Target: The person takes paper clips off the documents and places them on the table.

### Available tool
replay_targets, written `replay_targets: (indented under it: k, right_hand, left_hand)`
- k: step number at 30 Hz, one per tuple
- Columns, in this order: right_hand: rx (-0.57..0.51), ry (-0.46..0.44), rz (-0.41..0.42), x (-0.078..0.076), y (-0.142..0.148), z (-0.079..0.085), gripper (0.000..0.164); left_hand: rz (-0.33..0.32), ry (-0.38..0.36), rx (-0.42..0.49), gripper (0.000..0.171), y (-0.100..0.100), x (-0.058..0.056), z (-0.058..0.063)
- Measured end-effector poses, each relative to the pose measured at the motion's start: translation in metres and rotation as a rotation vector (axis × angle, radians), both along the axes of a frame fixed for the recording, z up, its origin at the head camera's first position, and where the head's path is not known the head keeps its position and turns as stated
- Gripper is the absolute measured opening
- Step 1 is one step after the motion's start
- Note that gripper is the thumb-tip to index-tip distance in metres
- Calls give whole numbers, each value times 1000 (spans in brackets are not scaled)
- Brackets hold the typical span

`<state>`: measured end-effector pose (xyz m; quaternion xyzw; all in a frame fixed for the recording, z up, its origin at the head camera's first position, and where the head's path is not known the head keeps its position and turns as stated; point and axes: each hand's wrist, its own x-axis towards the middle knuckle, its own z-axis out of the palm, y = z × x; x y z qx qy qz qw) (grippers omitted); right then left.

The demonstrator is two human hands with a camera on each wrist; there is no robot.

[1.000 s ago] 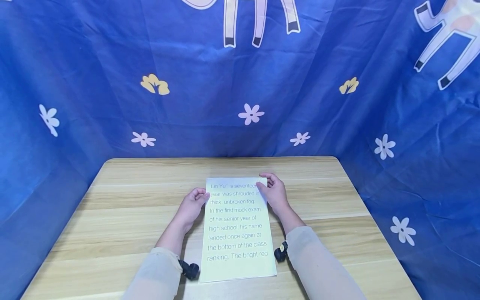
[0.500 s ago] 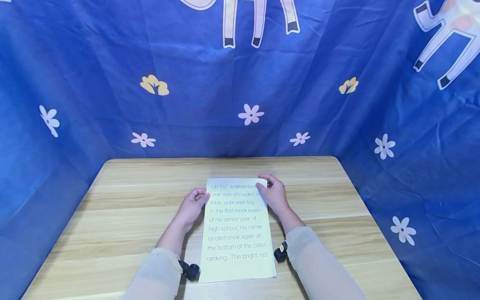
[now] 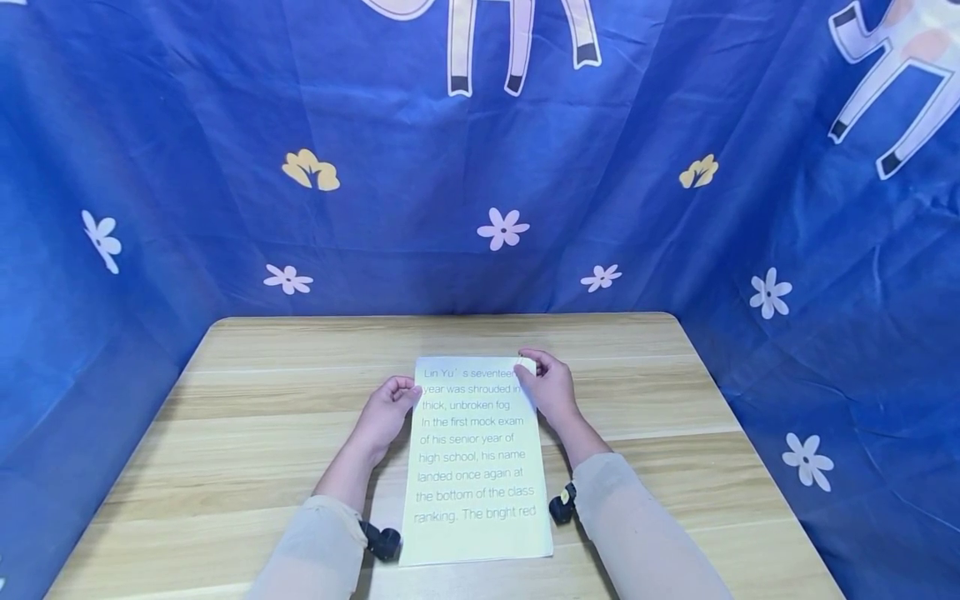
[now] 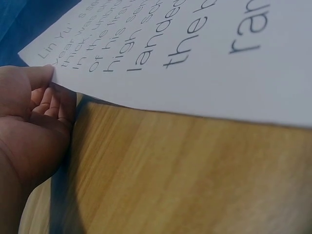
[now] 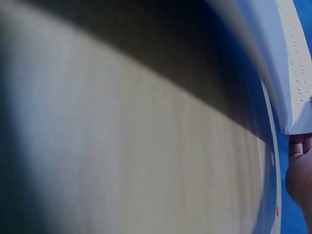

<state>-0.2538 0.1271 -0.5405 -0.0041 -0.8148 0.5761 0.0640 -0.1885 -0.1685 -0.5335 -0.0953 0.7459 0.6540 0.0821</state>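
A white printed paper (image 3: 476,467), with large lines of English text, is held up by both hands in the head view, its near end toward the person. My left hand (image 3: 385,414) pinches its left edge near the top, thumb on the printed face. At the top right corner my right hand (image 3: 551,390) grips the paper, thumb over the front and index finger at the far edge. The left wrist view shows the left thumb on the paper (image 4: 195,92) and the other fingers curled beneath. In the right wrist view, the right hand's fingers (image 5: 298,146) show under the paper's corner.
A light wooden table (image 3: 262,433) lies below the paper. Blue fabric (image 3: 390,167) with flowers and animal legs hangs behind and along both sides. Small black wrist cameras (image 3: 384,543) sit by the sleeve cuffs.
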Motion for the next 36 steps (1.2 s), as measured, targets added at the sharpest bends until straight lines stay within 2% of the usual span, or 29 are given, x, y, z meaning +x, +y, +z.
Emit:
replay_targets:
  k: [14, 22, 36]
  right_hand:
    - [-63, 33, -52, -3, 5, 2, 33]
    - [-109, 28, -38, -5, 14, 4, 35]
    - [-95, 44, -8, -8, 42, 11, 35]
  left_hand:
    - [2, 2, -7, 26, 1, -1, -4]
    - [-1, -6, -14, 26, 0, -2, -6]
    - [6, 7, 3, 27, -1, 3, -1]
